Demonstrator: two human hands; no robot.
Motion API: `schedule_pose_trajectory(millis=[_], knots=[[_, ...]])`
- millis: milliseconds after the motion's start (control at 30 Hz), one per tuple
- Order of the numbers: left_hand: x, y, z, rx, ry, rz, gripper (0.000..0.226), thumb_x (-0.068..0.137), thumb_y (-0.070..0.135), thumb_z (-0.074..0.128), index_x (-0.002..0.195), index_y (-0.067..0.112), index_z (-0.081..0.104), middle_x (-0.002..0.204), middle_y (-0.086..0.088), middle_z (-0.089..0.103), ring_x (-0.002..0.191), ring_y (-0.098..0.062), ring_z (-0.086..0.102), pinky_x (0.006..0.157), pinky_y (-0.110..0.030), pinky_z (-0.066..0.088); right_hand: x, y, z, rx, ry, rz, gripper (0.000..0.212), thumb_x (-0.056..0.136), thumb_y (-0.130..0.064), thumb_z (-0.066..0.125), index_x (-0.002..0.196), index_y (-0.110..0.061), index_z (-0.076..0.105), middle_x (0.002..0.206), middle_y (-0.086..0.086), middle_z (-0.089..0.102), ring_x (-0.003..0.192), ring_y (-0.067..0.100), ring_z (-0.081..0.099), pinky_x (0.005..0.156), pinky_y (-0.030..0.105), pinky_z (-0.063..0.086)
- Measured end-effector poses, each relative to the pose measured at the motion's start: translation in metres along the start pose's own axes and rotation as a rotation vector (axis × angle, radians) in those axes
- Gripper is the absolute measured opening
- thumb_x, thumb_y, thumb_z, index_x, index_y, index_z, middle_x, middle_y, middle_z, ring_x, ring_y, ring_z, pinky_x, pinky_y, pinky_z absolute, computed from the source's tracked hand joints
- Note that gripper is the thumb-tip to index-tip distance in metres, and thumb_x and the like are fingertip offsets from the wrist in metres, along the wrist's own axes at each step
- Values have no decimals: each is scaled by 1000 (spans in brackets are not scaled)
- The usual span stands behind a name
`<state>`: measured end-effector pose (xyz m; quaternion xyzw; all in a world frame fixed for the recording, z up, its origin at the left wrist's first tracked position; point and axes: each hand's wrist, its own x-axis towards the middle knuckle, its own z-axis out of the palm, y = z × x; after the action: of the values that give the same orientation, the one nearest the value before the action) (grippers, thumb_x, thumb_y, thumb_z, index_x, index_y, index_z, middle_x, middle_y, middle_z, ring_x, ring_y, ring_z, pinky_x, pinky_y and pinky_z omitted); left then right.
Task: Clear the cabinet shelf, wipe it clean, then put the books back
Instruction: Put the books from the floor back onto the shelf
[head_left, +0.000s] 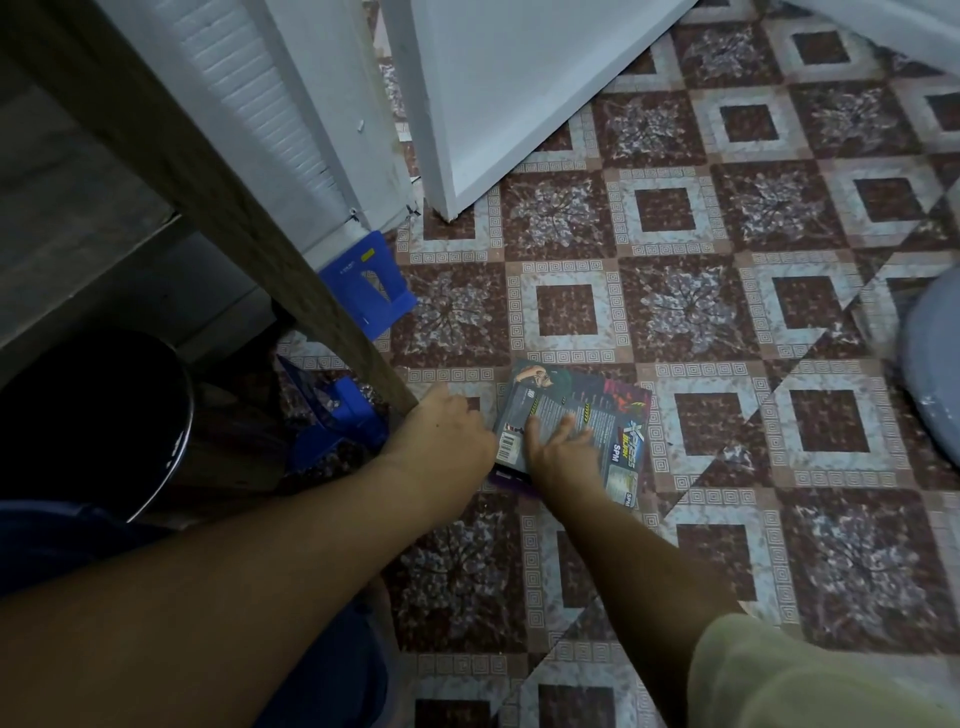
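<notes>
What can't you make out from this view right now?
All in the head view:
- Under the book: only a purple edge shows; the book and right hand cover the rest.
- Left hand: fingertips hidden at the book's edge, so its grip is unclear.
- Cabinet inside: dark, cut off at the left edge.
- Grey object: blurred, cut off at the right edge.

You look down at a floor (727, 322) of brown and white tiles. A white door (519, 78) stands ahead. A wooden post (208, 182) slants across your dim left side.
</notes>
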<state>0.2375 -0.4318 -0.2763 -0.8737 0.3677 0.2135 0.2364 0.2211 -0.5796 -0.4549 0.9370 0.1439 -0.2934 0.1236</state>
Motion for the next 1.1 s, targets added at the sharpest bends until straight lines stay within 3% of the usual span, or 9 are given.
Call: schedule_pose_trajectory(millis=[133, 200, 300, 467, 600, 700, 867, 967, 1100], knots=[[1, 1, 1, -22, -15, -5, 22, 97, 28, 47, 115, 17, 53, 114, -4, 57, 106, -25, 50, 98, -41, 31, -2, -1, 0, -11, 25, -7, 70, 98, -2, 47, 149, 1, 0, 140, 48, 21, 121, 60, 43, 90, 54, 51], [2, 1, 1, -36, -17, -13, 22, 96, 28, 48, 115, 18, 53, 115, -4, 57, 107, -24, 50, 98, -40, 31, -1, 0, -6, 14, 64, 8, 54, 98, -3, 47, 141, 4, 15, 132, 44, 40, 109, 52, 56, 83, 50, 55], [0, 0, -2, -74, 0, -16, 23, 95, 27, 48, 116, 20, 52, 118, -3, 57, 110, -24, 50, 98, -39, 31, 1, 10, -26, 168, 122, 74, 29, 95, -9, 50, 119, -2, 35, 108, 17, 62, 88, 31, 64, 64, 32, 48], [-5, 0, -9, -132, -18, -21, 27, 95, 27, 50, 121, 20, 49, 121, -3, 55, 112, -23, 51, 97, -37, 35, -6, 41, -68, 425, 94, 273, 23, 91, -6, 51, 114, -12, 53, 104, 8, 67, 93, 29, 66, 65, 34, 45], [-12, -3, -20, -397, 24, -79, 28, 95, 24, 51, 122, 17, 47, 121, -3, 49, 109, -21, 50, 86, -31, 41, -27, 46, -89, 451, 150, 340, 21, 93, -11, 51, 112, -17, 57, 97, 5, 67, 86, 25, 64, 62, 31, 44], [-20, -4, -28, -602, 51, -171, 49, 94, 20, 54, 139, 16, 35, 131, -2, 42, 115, -21, 47, 87, -32, 46, -53, 42, -108, 414, 212, 338, 22, 94, -11, 49, 113, -18, 56, 99, 5, 68, 89, 26, 65, 62, 31, 42], [-33, -6, -42, -600, 113, -254, 81, 91, 4, 58, 154, 16, 9, 143, -5, 34, 123, -24, 45, 92, -34, 46, -103, 37, -151, 349, 202, 316, 21, 92, -12, 52, 111, -18, 58, 104, 5, 66, 95, 27, 64, 67, 33, 44], [-48, -9, -56, -635, 145, -273, 78, 85, 2, 61, 150, 18, 22, 141, -4, 39, 122, -26, 47, 93, -37, 48, -137, 32, -178, 305, 244, 273, 18, 92, -11, 52, 107, -17, 60, 103, 5, 65, 94, 26, 64, 66, 32, 41], [-82, -16, -79, -570, 308, -211, 37, 79, 23, 71, 111, 23, 51, 110, 1, 54, 102, -22, 56, 80, -38, 51, -183, 23, -221, 256, 313, 221, 14, 93, -17, 52, 103, -16, 61, 100, 3, 65, 91, 25, 64, 65, 32, 42]])
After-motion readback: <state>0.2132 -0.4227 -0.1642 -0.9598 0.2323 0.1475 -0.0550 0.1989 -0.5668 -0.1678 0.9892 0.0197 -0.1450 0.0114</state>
